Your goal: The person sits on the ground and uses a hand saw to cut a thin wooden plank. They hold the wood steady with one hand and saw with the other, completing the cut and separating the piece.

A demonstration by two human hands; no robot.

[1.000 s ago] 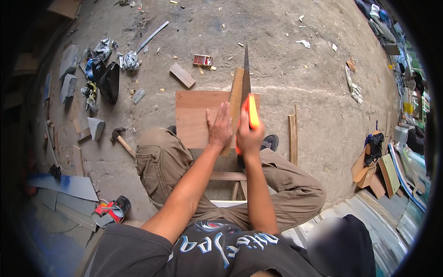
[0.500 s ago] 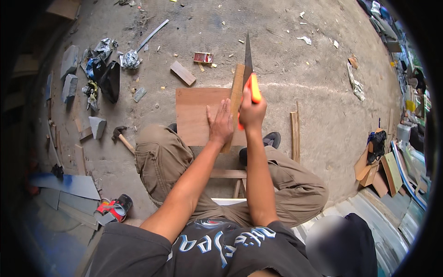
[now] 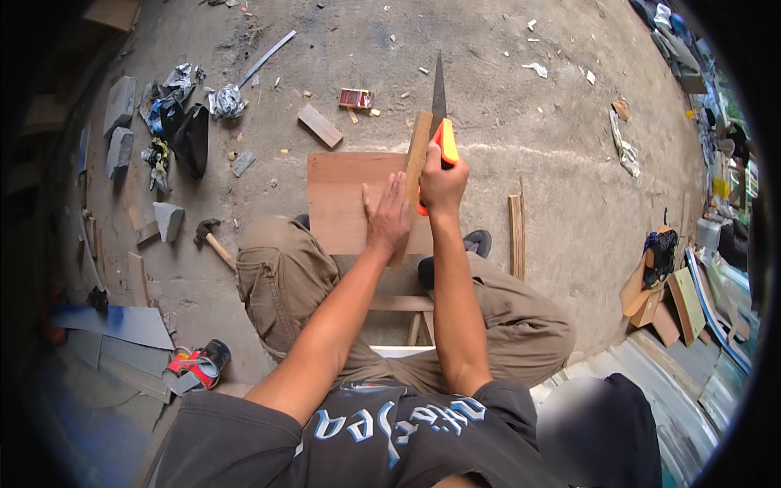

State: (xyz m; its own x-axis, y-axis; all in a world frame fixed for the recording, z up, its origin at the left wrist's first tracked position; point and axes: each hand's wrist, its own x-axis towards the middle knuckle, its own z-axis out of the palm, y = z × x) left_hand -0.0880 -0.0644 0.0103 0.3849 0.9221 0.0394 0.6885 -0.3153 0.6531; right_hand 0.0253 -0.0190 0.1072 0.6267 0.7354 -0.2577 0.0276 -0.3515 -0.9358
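Our right hand [image 3: 442,180] grip clamped on orange-handled saw [image 3: 438,106]; left hand [image 3: 387,218] flat, fingers apart, pressing narrow wood strip [image 3: 416,159] onto board [image 3: 346,199].

We're in a rough outdoor carpentry yard: bare concrete floor [image 3: 537,98], hammer [image 3: 213,241], wood offcuts [image 3: 320,125] scattered everywhere.

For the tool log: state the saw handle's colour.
Bright orange saw handle, in the right hand; head view.

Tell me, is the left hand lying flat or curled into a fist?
Flat: the left hand lies spread, palm down, on the wooden board, fingers extended.
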